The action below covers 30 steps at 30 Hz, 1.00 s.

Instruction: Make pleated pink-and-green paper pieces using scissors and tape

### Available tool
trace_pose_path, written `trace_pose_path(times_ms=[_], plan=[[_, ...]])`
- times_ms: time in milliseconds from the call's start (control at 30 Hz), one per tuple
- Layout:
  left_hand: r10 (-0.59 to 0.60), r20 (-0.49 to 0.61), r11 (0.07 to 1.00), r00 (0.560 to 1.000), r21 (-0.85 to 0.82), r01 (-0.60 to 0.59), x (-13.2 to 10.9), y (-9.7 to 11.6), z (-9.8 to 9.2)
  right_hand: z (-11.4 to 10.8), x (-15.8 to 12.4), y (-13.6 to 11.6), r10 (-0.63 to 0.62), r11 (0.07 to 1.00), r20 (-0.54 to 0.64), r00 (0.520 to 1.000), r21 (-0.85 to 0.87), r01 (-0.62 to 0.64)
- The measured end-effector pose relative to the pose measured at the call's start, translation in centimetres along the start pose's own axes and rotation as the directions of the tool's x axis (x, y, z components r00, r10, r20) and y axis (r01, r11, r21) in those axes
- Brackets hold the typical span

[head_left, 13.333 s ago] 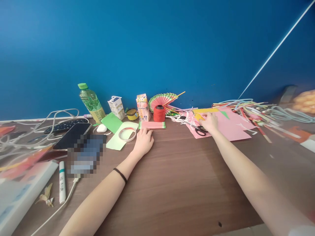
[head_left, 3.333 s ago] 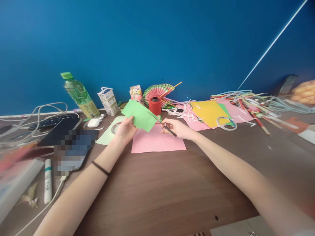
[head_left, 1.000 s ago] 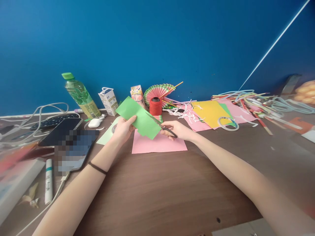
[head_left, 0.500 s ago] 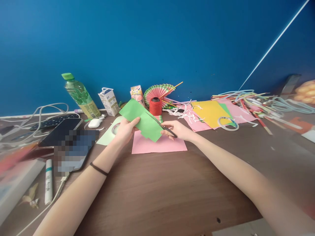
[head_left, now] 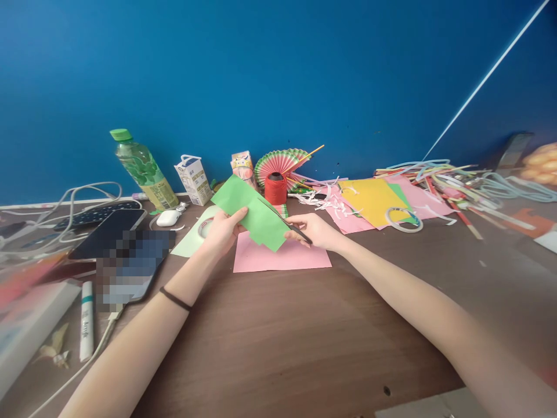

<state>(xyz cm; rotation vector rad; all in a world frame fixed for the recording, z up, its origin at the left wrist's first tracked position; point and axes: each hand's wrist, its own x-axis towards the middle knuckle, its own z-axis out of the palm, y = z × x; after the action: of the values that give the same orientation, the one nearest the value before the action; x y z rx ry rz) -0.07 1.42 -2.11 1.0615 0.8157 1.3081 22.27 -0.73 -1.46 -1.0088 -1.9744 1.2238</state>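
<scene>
My left hand (head_left: 223, 231) grips a green sheet of paper (head_left: 248, 212) by its lower left side, thumb on top. The sheet is tilted above the table and has a stepped lower edge. My right hand (head_left: 311, 229) is closed on dark-handled scissors (head_left: 301, 234), whose blades lie along the sheet's upper right edge. Whether the blades are apart is hard to make out. Beneath the green sheet lies a pink sheet of paper (head_left: 282, 260), partly covered. A pale green sheet (head_left: 187, 244) with a roll of tape (head_left: 203, 227) on it sits left of my left hand.
Behind my hands stand a red thread spool (head_left: 275, 190) and a pleated paper fan (head_left: 278, 159). A bottle (head_left: 145, 173), a carton (head_left: 194, 181) and a phone (head_left: 134, 273) are at left. Yellow paper (head_left: 369, 197), white paper scraps (head_left: 333, 203) and several coloured strips (head_left: 452, 180) lie at right.
Almost nothing differs. The scissor handles at my right hand have shifted very slightly, while both hands and the green sheet keep their places.
</scene>
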Motion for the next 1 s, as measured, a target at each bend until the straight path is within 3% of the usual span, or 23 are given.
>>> trace_pose_path(times_ms=[200,433,1000], plan=[[-0.015,0.007,1.000,1.000,0.006,0.015,-0.1,-0.1,0.0,0.0,0.0,0.0,0.020,1.000,0.013,1.000,0.010,-0.020],[-0.116,0.074,0.991,0.990,0.075,0.111,-0.6,0.0,0.7,-0.1,0.0,-0.1,-0.010,1.000,0.048,0.999,0.018,0.010],[-0.174,0.148,0.984,0.974,0.061,0.166,-0.8,-0.6,1.0,0.5,0.3,0.2,0.001,0.997,-0.017,1.000,0.083,0.000]])
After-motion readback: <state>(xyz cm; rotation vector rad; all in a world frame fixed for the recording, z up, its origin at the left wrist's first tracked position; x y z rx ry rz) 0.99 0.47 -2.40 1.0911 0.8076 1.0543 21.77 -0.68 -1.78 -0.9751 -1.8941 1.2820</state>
